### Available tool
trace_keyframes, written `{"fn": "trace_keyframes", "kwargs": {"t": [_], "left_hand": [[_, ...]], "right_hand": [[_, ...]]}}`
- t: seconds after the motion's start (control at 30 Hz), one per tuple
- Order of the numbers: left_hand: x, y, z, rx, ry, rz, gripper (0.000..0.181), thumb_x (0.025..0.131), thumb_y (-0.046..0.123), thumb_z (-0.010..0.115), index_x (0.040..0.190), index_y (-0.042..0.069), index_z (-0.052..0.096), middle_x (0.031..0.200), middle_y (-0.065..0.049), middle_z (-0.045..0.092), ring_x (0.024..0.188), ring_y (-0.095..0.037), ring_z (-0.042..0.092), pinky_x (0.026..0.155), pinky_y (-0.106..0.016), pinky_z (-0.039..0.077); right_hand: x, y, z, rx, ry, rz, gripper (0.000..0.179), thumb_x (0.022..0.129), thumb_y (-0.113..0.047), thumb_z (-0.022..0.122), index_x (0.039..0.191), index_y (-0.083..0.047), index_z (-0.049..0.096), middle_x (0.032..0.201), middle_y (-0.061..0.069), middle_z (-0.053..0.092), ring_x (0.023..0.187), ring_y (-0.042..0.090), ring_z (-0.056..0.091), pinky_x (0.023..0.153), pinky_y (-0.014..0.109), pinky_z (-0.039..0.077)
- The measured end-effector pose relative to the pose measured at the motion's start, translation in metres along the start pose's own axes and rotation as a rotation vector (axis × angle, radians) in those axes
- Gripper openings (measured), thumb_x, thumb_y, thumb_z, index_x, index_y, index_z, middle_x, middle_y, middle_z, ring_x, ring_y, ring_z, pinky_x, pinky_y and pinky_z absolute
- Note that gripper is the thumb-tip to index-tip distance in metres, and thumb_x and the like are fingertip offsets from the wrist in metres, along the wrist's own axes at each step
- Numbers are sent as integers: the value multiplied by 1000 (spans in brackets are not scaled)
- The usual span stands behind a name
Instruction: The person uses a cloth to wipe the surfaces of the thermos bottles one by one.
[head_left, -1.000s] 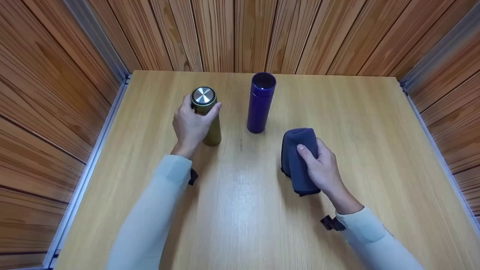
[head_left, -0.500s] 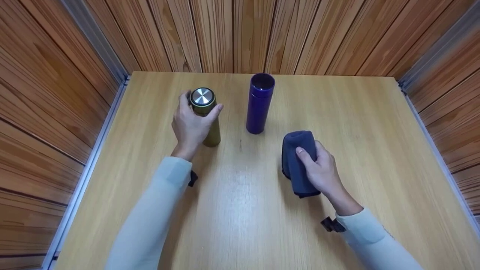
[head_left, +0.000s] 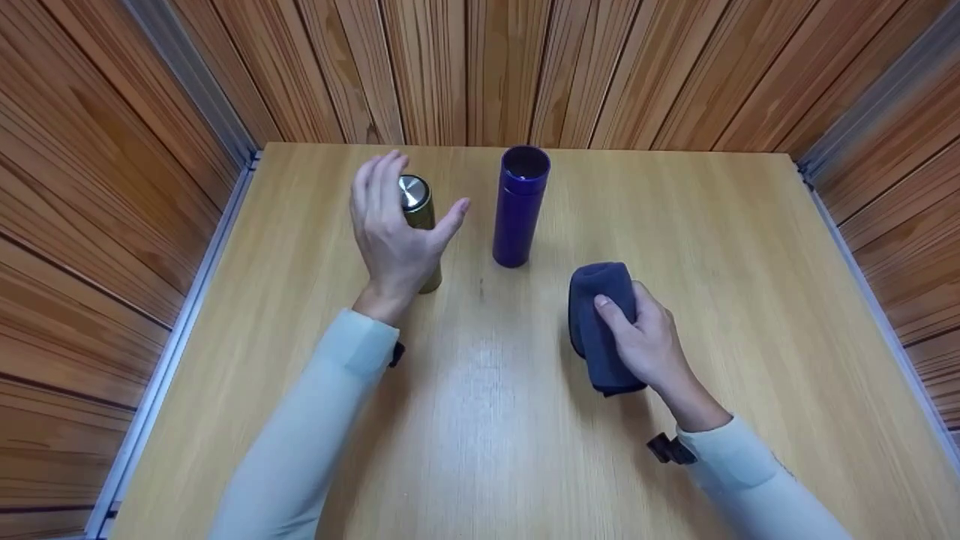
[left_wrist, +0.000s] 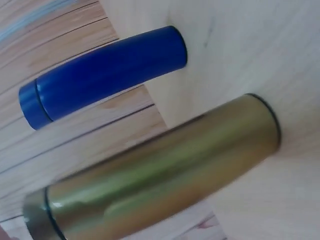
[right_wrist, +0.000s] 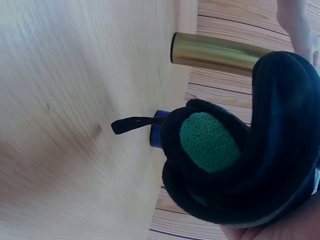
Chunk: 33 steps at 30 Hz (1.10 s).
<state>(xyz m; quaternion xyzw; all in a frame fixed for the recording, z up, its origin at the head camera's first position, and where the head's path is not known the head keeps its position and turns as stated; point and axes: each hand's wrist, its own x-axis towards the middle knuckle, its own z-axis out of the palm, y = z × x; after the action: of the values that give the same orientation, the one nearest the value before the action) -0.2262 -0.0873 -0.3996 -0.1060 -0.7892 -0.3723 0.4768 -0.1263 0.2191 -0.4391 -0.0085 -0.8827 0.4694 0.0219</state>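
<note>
An olive-gold thermos flask (head_left: 422, 216) with a shiny silver lid top stands upright at the left of the table. My left hand (head_left: 395, 244) is beside it with fingers raised and thumb spread, covering part of the flask from the head camera. In the left wrist view the gold flask (left_wrist: 165, 170) shows almost whole, with a gap of table between it and the blue-purple flask (left_wrist: 107, 77). My right hand (head_left: 651, 345) grips a folded dark navy cloth (head_left: 600, 322), thumb on top. From the right wrist, the rolled cloth (right_wrist: 287, 115) shows a green fuzzy inner side and a black loop.
Upright to the right of the gold flask, the purple flask (head_left: 517, 225) has a dark top. The pale wood table (head_left: 480, 450) is walled by wooden panels (head_left: 502, 67) at the back and on both sides, with metal rails along the side edges.
My left hand has let go of the gold flask; its fingers have straightened and it has shifted slightly right. The flask stays in place. The right hand with the cloth has barely moved.
</note>
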Motion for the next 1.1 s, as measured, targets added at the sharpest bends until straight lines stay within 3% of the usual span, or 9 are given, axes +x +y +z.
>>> {"fn": "trace_keyframes", "kwargs": {"t": [0.1,0.17,0.47,0.57,0.8,1.1], "left_hand": [[3,7,4,-33,24,59,72,78,47,86,125,-4,65,128,-16,66,123,-33,53,109,-43,39],[4,11,6,-44,6,75,71,78,46,87,124,-4,65,126,-16,68,121,-32,56,107,-41,42],[6,27,19,-3,-176,103,71,82,50,84,124,-2,64,121,-14,70,113,-28,63,100,-37,49],[6,33,26,5,-269,71,73,84,53,81,128,-2,62,124,-14,68,115,-27,63,101,-37,49],[1,41,46,69,-494,-80,82,87,62,73,140,1,55,138,-15,62,127,-27,60,107,-39,46],[7,42,63,127,-578,-145,82,87,63,73,142,6,52,137,-9,62,127,-24,59,109,-39,44]], "right_hand": [[0,-1,-1,-2,-4,5,36,105,-33,58,125,-2,59,105,17,65,88,29,62,74,39,50],[0,-1,-1,1,-10,6,37,105,-33,57,125,-2,58,104,17,65,88,29,61,74,39,49],[-2,-4,-2,7,-29,9,39,106,-36,56,128,-4,58,106,16,65,89,28,61,74,38,49],[-2,-3,-2,5,-30,8,40,106,-36,56,130,-4,57,107,16,64,89,27,60,75,38,49],[-4,2,-3,0,-27,5,40,106,-36,56,129,-3,57,105,15,63,89,28,59,74,38,48],[-5,1,-1,12,-7,18,38,104,-33,59,128,-4,59,103,17,66,85,27,63,70,37,51]]}}
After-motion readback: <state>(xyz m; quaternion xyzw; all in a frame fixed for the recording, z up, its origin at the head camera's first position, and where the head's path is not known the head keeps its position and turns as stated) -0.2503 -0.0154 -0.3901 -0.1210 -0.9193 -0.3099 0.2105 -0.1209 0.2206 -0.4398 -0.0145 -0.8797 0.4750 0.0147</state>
